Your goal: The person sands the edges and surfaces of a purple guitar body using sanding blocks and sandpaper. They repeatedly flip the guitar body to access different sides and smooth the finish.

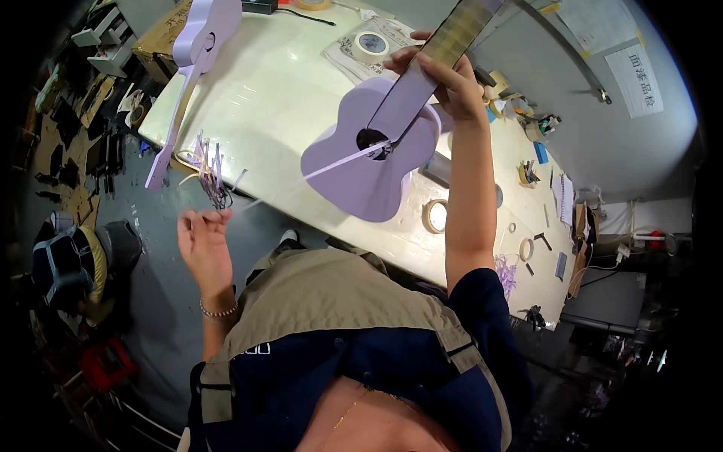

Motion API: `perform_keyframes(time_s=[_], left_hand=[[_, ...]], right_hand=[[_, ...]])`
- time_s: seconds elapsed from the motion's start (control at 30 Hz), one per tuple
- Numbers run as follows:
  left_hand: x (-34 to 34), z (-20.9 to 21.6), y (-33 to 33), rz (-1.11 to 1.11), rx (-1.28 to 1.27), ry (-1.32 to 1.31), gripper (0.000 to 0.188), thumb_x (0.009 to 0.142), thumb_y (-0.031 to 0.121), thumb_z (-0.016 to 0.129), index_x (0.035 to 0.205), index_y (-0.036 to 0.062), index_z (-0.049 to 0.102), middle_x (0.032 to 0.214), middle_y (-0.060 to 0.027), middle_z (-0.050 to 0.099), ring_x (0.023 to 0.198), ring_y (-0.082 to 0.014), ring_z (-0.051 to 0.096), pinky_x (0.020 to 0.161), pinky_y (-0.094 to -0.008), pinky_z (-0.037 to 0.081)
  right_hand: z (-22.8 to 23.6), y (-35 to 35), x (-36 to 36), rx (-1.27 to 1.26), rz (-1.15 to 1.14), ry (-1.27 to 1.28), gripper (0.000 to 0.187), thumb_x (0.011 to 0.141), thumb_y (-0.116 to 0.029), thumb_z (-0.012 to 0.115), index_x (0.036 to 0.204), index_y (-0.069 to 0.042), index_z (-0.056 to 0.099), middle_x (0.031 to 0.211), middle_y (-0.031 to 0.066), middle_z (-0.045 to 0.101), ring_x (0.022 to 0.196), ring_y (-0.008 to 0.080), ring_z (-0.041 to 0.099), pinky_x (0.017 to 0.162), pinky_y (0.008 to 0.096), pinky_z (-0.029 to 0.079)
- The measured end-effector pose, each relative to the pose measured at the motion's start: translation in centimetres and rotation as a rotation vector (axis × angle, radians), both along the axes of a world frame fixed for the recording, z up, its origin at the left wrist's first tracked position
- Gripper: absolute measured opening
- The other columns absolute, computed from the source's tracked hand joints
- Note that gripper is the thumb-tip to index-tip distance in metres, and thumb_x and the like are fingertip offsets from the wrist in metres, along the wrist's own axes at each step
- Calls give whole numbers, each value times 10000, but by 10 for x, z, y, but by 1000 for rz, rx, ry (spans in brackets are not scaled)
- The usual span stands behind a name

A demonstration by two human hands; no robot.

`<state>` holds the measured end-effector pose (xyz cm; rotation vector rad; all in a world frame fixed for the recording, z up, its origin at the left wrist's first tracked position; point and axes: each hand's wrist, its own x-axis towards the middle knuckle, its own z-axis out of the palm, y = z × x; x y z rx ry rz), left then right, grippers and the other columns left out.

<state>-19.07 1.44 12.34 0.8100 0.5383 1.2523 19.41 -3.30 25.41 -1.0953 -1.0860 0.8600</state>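
Observation:
A lavender ukulele [361,177] slants across the table, its neck [429,75] pointing up and right. My right hand [456,83] wraps round that neck from the right side. From the sound hole a thin pale purple strip of tape [343,160] stretches left and blurs toward my left hand [203,241]. The thumb and fingers of the left hand are pinched together at the strip's far end, left of the table edge. Just above them a tangle of purple and tan tape strips [213,173] hangs by the table corner.
A second lavender ukulele [197,56] lies at the table's far left. Rolls of tape [435,216] and another roll [370,47] on paper sit on the white table [256,113]. Purple shreds [506,275] lie on the right. A stool [113,252] stands on the left floor.

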Motion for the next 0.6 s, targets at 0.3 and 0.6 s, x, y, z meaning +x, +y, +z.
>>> perform_keyframes(time_s=[0.3, 0.6], left_hand=[[-6, -24, 72, 68, -87, -47, 125, 943, 156, 518, 946, 35, 485, 860, -66, 574, 841, -189, 589, 851, -333, 477], [-82, -73, 130, 148, -116, -72, 188, 914, 178, 564, 914, -4, 517, 874, -104, 599, 860, -207, 584, 873, -341, 477]], right_hand=[[-16, 3, -8, -34, 263, -69, 561, 801, -90, 612, 1263, 119, 374, 1125, 319, 558, 1046, 415, 580, 945, 482, 446], [-21, -4, 5, -9, 300, -2, 635, 775, -115, 660, 1269, 143, 357, 1177, 331, 517, 1115, 416, 533, 988, 470, 410]])
